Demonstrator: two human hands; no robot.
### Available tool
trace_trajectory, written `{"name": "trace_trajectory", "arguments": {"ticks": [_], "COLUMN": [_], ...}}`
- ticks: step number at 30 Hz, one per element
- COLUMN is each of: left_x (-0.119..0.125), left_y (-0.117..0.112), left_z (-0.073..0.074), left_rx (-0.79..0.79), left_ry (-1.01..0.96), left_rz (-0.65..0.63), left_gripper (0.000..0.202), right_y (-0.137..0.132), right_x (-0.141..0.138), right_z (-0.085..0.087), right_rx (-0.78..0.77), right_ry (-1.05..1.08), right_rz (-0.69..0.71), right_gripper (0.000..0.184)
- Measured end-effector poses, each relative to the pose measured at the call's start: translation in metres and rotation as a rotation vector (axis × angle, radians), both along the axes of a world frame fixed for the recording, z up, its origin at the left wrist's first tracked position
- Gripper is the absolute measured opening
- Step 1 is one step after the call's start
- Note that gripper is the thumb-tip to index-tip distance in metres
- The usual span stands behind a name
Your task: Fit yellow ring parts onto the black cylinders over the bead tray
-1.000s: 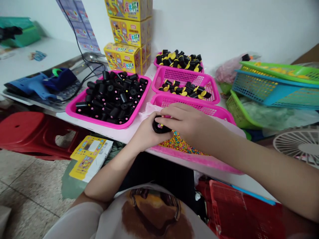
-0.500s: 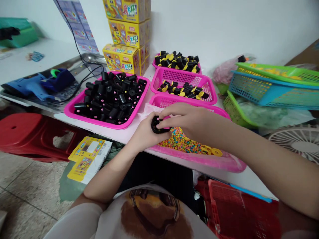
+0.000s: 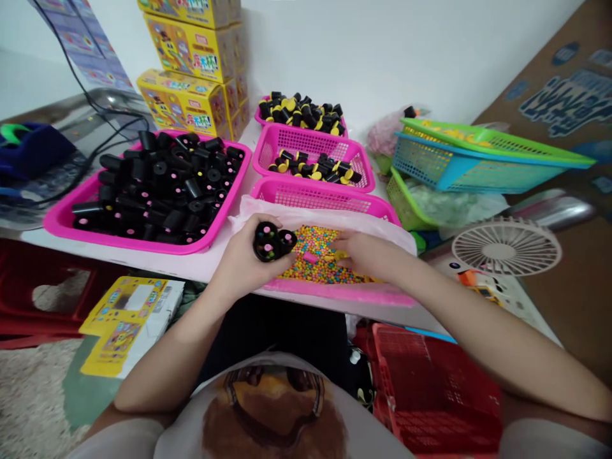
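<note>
Several small black cylindrical cups [image 3: 268, 247] are bunched together in my left hand [image 3: 246, 264]. Their open ends face up and show pink tips and some coloured bits inside. My right hand [image 3: 370, 252] reaches down into the small multicoloured balls [image 3: 318, 273], its fingers somewhat apart and the tips partly hidden among them. A small pink piece [image 3: 310, 257] lies on the balls between my hands. The balls fill the front pink basket [image 3: 329, 293], which has a translucent plastic lining [image 3: 382, 234].
To the left stands a pink basket [image 3: 213, 239] heaped with black cups. Behind are a pink basket [image 3: 270, 137] and another [image 3: 259, 119] with black-and-yellow pieces. Yellow boxes [image 3: 184, 105] are stacked at the back. On the right are a blue basket [image 3: 440, 167] and a fan [image 3: 507, 248].
My right hand has left the black cups in my left hand and moved right, down into the coloured balls. The view has turned rightward.
</note>
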State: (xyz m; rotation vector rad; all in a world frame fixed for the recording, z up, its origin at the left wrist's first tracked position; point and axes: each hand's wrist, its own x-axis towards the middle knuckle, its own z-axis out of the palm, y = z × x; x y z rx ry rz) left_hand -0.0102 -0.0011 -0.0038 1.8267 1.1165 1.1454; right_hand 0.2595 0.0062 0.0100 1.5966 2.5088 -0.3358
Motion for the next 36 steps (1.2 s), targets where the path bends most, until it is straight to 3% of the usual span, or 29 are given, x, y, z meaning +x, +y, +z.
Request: {"name": "trace_trajectory", "arguments": {"ticks": [3,7,11,14,16,20,24,26,29,36], "left_x": [-0.001,-0.003,0.001,0.011,0.019,0.027,0.026,0.025,0.025,0.032], "left_y": [-0.001,-0.004,-0.010,-0.017,-0.022,-0.031,-0.036,-0.037,-0.038,-0.041], "left_z": [0.000,0.000,0.005,0.010,0.011,0.005,0.000,-0.001,-0.001,-0.008], "left_rx": [0.018,0.062,0.086,0.065,0.019,-0.045,-0.051,-0.059,-0.100,-0.040], "left_ry": [0.031,0.045,0.025,-0.020,-0.046,-0.102,-0.177,-0.213,-0.253,-0.274], "left_rz": [0.015,-0.017,-0.122,-0.182,-0.197,-0.227,-0.245,-0.230,-0.217,-0.201], "left_gripper": [0.041,0.040,0.039,0.049,0.063,0.080,0.081,0.081,0.083,0.088], "right_y": [-0.004,-0.015,-0.038,-0.060,-0.071,-0.077,-0.074,-0.074,-0.076,-0.080], "right_x": [0.002,0.009,0.003,-0.021,-0.039,-0.054,-0.049,-0.047,-0.052,-0.073], "right_z": [-0.011,0.005,0.022,0.024,0.019,0.005,-0.003,-0.003,-0.005,-0.016], "right_rx": [-0.021,0.028,0.204,0.516,0.671,0.741,0.733,0.752,0.806,0.998], "right_ry": [-0.067,0.025,0.549,0.910,1.013,1.052,1.064,0.996,0.843,0.864], "right_rz": [0.001,-0.075,-0.149,-0.193,-0.165,0.017,0.236,0.290,0.252,0.157], "right_gripper": [0.015,0.014,0.008,0.005,0.007,0.019,0.024,0.035,0.060,0.042]}}
